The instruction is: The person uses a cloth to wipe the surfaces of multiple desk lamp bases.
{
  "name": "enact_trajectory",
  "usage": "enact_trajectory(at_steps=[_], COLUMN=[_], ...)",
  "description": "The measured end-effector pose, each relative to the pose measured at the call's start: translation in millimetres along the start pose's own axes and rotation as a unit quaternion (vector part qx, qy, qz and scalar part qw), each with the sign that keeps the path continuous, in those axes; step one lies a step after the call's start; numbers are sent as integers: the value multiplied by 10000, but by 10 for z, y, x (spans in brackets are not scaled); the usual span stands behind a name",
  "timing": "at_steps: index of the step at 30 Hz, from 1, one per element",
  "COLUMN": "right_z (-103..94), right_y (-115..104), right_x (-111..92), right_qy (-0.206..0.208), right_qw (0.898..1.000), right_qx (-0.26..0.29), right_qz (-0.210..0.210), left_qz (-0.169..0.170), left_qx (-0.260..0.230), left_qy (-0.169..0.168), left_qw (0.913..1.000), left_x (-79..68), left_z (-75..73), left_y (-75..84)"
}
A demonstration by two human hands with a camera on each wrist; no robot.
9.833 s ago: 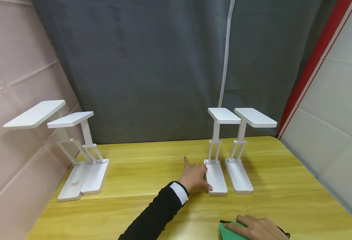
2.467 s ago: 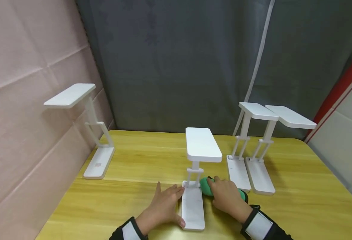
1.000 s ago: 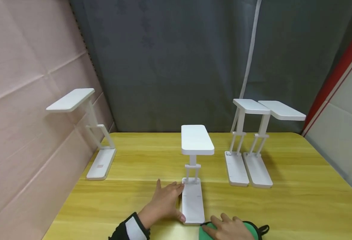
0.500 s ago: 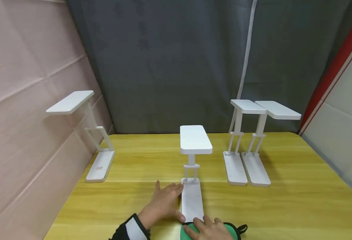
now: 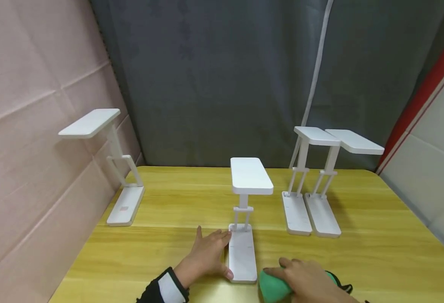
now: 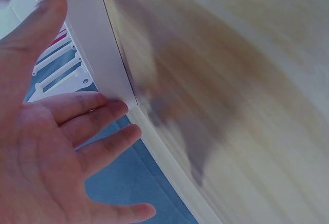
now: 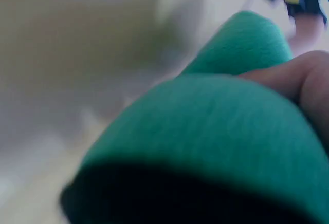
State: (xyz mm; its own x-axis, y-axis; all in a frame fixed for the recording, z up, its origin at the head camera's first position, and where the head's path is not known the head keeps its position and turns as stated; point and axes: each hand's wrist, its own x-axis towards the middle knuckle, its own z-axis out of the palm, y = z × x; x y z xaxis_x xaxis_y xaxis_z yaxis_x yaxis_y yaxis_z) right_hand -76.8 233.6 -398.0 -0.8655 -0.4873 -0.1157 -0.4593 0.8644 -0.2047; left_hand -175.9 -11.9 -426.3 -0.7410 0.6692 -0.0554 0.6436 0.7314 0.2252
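Observation:
A white folding desk lamp (image 5: 242, 254) stands upright at the front middle of the table, its flat rectangular head (image 5: 250, 176) above a two-rod arm. Along the left edge of its base lies my left hand (image 5: 207, 256), fingers spread and fairly straight, fingertips and thumb touching the edge. The left wrist view shows the open palm (image 6: 46, 157) beside the white base (image 6: 97, 39). My right hand (image 5: 305, 277) grips a bunched green cloth (image 5: 273, 288) with black trim and a black loop, just right of the base's front end. Up close in the right wrist view, the cloth (image 7: 205, 116) hides most of that hand.
Another white lamp (image 5: 125, 206) stands at the left by the pink wall cloth (image 5: 48, 126). Two more, a nearer-left one (image 5: 297, 212) and a right one (image 5: 322, 214), stand close together at the right. A dark grey curtain (image 5: 207, 84) hangs behind the wooden table (image 5: 184, 198).
One lamp came from the left pair to the front middle. The right hand moved the cloth from beside that base to its front end, then rightward off it. The left hand stays put.

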Motion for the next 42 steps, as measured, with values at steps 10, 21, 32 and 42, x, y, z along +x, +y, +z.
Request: enact_trajectory(at_steps=[10, 21, 32, 42], right_z=[-127, 41, 11, -117], right_y=[145, 91, -3, -20], right_x=[700, 508, 226, 698], right_qy=[1121, 744, -202, 1100], right_qw=[9935, 9952, 9688, 9916], right_qx=[105, 626, 2174, 658], right_qz=[164, -60, -1172, -187], left_qz=[-72, 5, -36, 21], left_qx=[-20, 64, 213, 273], left_qy=[-10, 85, 128, 238], left_qw=[10000, 9999, 9997, 9993], left_x=[1, 28, 36, 8], left_z=[-6, -4, -20, 9], left_y=[10, 50, 44, 86])
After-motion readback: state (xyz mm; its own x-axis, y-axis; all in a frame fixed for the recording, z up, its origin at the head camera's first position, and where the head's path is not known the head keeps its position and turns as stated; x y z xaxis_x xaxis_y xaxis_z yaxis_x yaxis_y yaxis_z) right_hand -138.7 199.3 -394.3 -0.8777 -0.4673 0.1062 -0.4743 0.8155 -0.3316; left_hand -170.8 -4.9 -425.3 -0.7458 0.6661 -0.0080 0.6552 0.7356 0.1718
